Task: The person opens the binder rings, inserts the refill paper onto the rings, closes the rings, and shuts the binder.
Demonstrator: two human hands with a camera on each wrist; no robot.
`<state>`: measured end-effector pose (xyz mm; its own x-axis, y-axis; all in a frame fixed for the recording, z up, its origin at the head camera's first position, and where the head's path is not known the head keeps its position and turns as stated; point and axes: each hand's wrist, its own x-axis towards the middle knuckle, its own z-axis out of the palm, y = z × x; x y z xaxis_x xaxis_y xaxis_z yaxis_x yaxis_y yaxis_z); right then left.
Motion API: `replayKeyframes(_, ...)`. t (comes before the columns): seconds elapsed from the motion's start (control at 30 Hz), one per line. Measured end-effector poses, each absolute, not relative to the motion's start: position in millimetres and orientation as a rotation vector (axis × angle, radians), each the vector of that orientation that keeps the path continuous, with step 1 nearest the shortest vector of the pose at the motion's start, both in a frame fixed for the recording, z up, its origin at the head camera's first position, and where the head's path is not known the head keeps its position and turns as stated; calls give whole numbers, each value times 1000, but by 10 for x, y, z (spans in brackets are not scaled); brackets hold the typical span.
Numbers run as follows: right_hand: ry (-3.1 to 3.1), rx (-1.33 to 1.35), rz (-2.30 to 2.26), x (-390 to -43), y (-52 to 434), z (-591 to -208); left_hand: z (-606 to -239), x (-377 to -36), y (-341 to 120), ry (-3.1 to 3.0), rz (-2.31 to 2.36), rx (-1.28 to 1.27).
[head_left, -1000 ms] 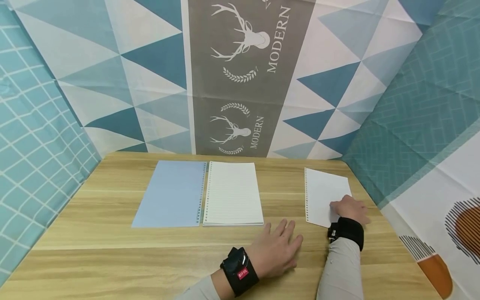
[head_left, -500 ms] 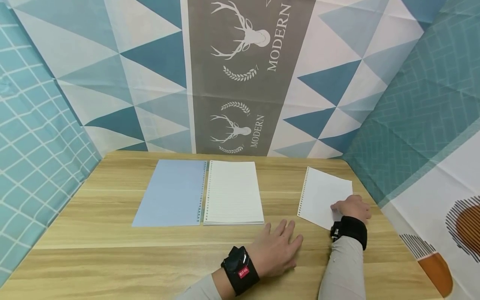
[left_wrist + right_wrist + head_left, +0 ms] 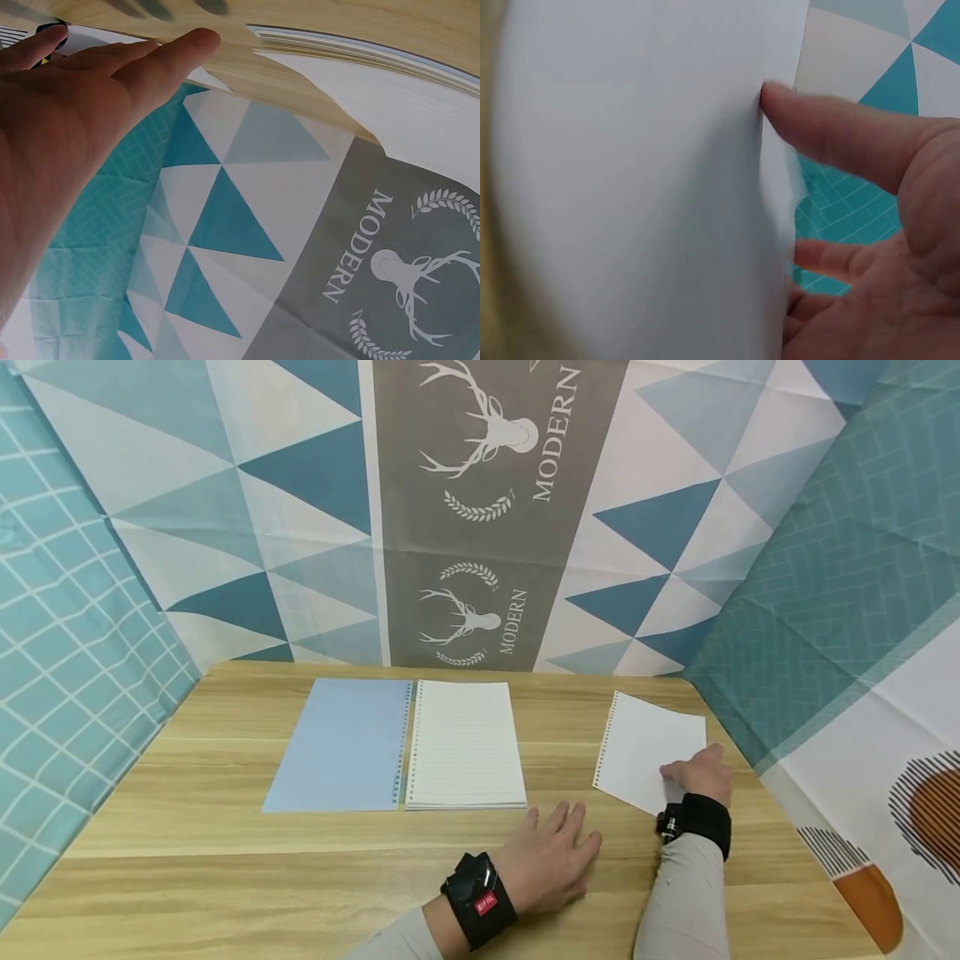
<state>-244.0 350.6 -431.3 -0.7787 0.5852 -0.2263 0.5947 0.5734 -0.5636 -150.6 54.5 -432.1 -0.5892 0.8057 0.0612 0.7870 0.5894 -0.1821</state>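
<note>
My right hand (image 3: 702, 775) is at the right edge of a white loose-leaf sheet (image 3: 645, 747) with punched holes along its left side. In the right wrist view the thumb (image 3: 832, 131) lies on the sheet's face near the edge, while other fingers (image 3: 829, 259) go behind it, pinching it. The sheet's lower right corner is hidden by the hand in the head view. My left hand (image 3: 546, 864) rests flat on the table, fingers spread and holding nothing, just below a stack of lined loose-leaf paper (image 3: 467, 743).
A pale blue punched cover (image 3: 337, 743) lies left of the lined stack, their holed edges side by side. The wooden table (image 3: 247, 877) ends against a patterned cloth (image 3: 315, 510) at the back, with more cloth hanging at both sides.
The right hand has turned the white sheet slightly clockwise, its lower left corner shifting left and up. The left hand, stack and blue cover stay put.
</note>
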Motion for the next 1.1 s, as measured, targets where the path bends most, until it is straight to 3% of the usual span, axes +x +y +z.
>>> replayKeyframes(0.33,2899,789,-1067,-2521,3580,-4332,-4356,-1530,536,-2685,204,-1343)
replayKeyframes(0.77,2562,1104,-1745,-2541,3561,-4361,-4362,-1546,525,-2677,187,-1320)
replayKeyframes(1.1,2397,1086,-1959,-2537,3545,-4402,-4345,-1559,514,-2696,179,-1319)
